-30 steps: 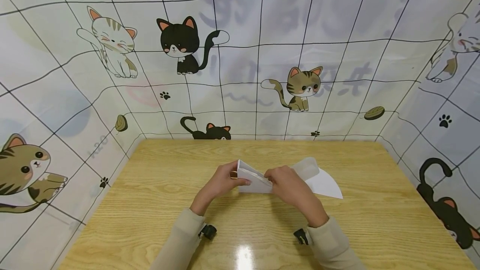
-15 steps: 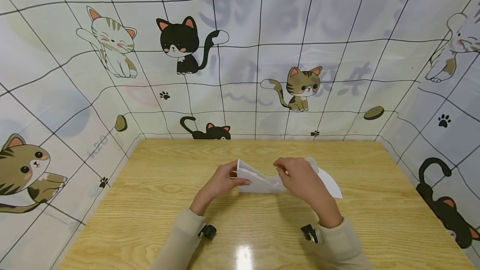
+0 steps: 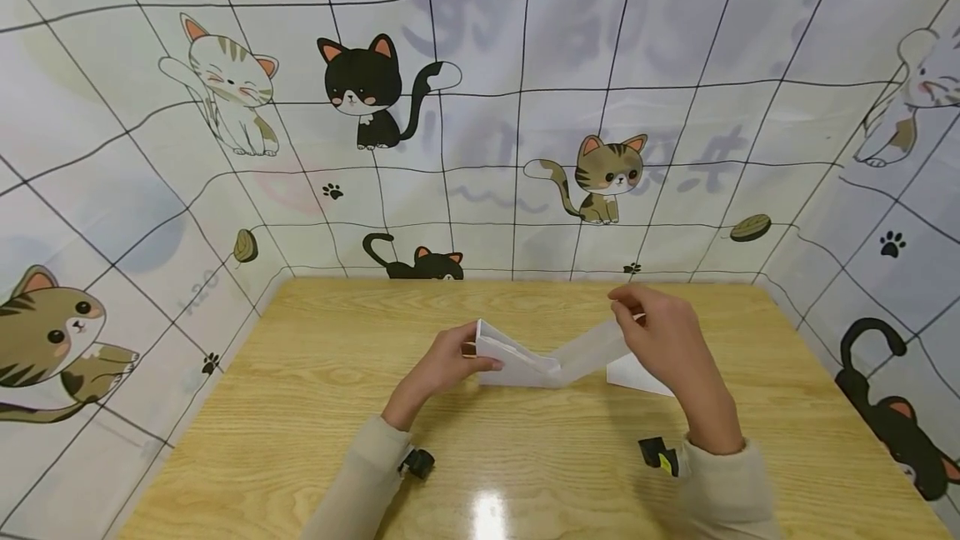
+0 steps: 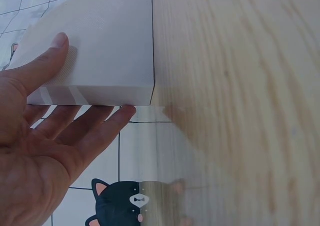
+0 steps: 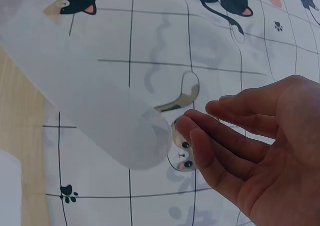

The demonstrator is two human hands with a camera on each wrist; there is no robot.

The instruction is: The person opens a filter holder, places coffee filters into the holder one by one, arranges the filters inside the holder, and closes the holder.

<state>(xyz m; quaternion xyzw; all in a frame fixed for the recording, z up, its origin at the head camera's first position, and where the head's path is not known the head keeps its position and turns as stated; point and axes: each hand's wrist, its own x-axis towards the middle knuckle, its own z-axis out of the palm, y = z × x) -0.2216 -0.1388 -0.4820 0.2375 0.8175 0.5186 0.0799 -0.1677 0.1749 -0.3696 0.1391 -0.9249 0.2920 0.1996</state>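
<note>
In the middle of the bench, a white paper box with a gap along its top. Gripped at its left end by the left hand, thumb on the big flat side, fingers on the narrow side. From the other end, a see-through strip, slanting up. Near its round tip, the right hand, loosely bent, with a small gap between in the right wrist view. On the bench, partly behind it, a white paper piece.

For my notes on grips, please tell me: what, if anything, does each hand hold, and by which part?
Left hand: the box, by its left end. Right hand: nothing; a gap separates it from the sheet.
</note>
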